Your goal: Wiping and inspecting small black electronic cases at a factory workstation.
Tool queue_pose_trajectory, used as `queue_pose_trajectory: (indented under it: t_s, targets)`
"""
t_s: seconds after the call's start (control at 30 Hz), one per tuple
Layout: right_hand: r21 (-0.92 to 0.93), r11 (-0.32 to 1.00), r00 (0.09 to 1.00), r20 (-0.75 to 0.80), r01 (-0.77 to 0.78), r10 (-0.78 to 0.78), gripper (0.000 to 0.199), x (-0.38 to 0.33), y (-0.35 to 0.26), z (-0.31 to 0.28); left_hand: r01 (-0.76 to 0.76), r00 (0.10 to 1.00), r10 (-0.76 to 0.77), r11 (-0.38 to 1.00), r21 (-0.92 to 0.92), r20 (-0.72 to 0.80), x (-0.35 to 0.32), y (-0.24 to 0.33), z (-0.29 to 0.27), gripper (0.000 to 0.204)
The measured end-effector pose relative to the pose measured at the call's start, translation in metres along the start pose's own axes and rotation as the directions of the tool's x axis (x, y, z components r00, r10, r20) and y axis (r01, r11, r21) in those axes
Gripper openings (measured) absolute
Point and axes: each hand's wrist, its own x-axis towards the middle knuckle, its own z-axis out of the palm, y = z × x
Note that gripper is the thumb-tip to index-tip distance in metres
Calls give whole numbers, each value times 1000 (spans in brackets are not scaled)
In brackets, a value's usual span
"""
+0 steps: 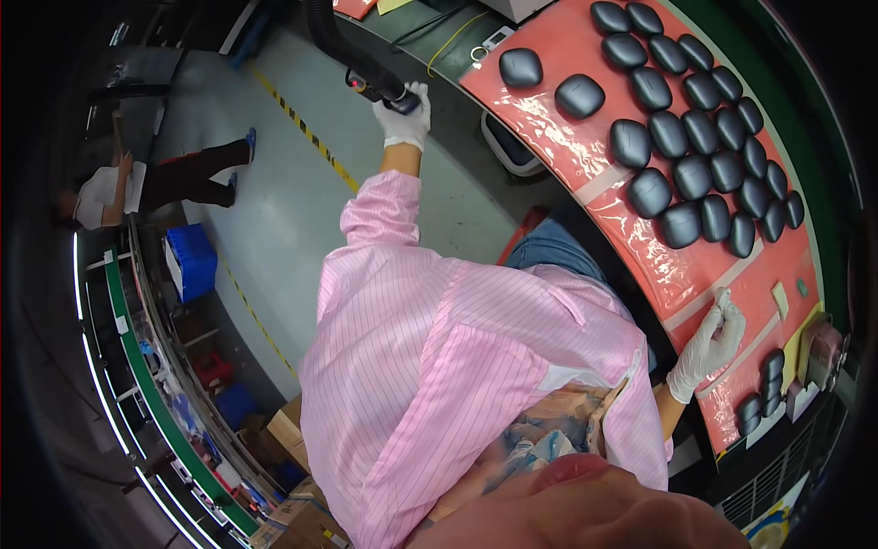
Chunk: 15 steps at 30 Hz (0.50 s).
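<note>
My left hand (403,121), in a white glove, is raised over the floor. It is closed around a dark glossy rounded case (402,104), partly covered by the fingers. The case is right at the end of a black ribbed hose (340,44), whose tip has a small red light. My right hand (713,346), also gloved in white, rests on the red mat (631,265) with its fingers loosely stretched out. I make out nothing in it. Several similar dark cases (692,176) stand in rows on the mat, beyond my right hand.
A small group of dark cases (749,415) lies at the mat's near right end. Beside it is a clear box (826,352). At far left a person (137,188) is on the grey floor, near a blue bin (190,263) and a shelf rack. Cardboard boxes (297,517) stand at lower left.
</note>
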Motion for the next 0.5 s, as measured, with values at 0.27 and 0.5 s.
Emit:
queue_pose_trajectory:
  t_s: [0.27, 0.5]
  targets:
    - [138, 990, 998, 61, 10, -18, 19, 5, -61, -4, -405, 672, -148, 746, 528, 725, -234, -90, 93, 82]
    - [199, 854, 854, 115, 480, -507, 21, 25, -106, 12, -341, 447, -393, 756, 560, 803, -297, -154, 128, 82]
